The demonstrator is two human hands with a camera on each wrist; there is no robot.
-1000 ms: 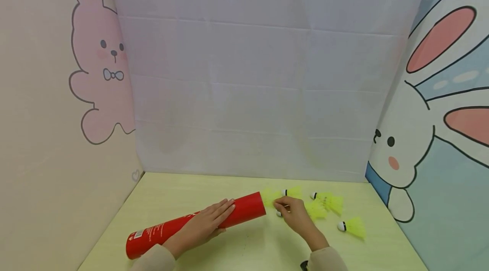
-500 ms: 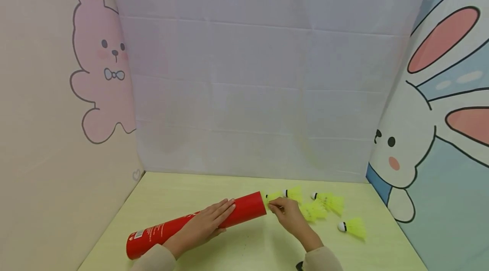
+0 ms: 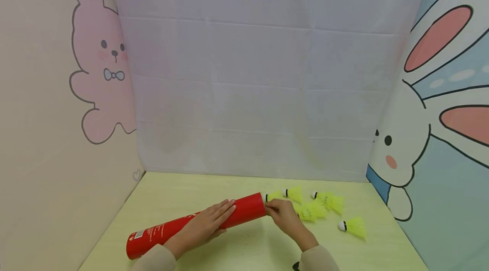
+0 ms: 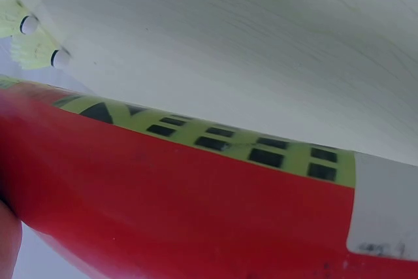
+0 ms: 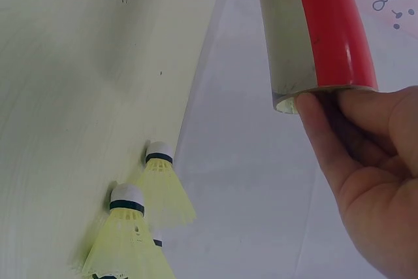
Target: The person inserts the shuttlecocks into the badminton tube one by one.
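Note:
A long red shuttlecock tube [image 3: 246, 210] lies slanted, its right end raised off the table, as the shadow below shows. My left hand [image 3: 202, 224] grips it around the middle, fingers over the top and thumb at the near side. At the tube's open right end is my right hand [image 3: 284, 218]. In the right wrist view the right hand's fingertips [image 5: 307, 106] are right at the rim, pinched together at the mouth. Pale yellow shows just inside the mouth, a shuttlecock [image 5: 287, 104] mostly hidden by fingers and tube.
Several yellow shuttlecocks with white bases lie on the table right of the tube: one [image 3: 275, 196] close behind its mouth, one [image 3: 294, 193] beside that, a cluster [image 3: 313, 210] and one [image 3: 354, 227] farthest right. A pale back wall [image 3: 248, 148] and printed side walls enclose the table.
My right hand has moved left from the shuttlecocks to the tube's mouth, bringing a shuttlecock to the opening. The left hand and the tube have stayed almost still.

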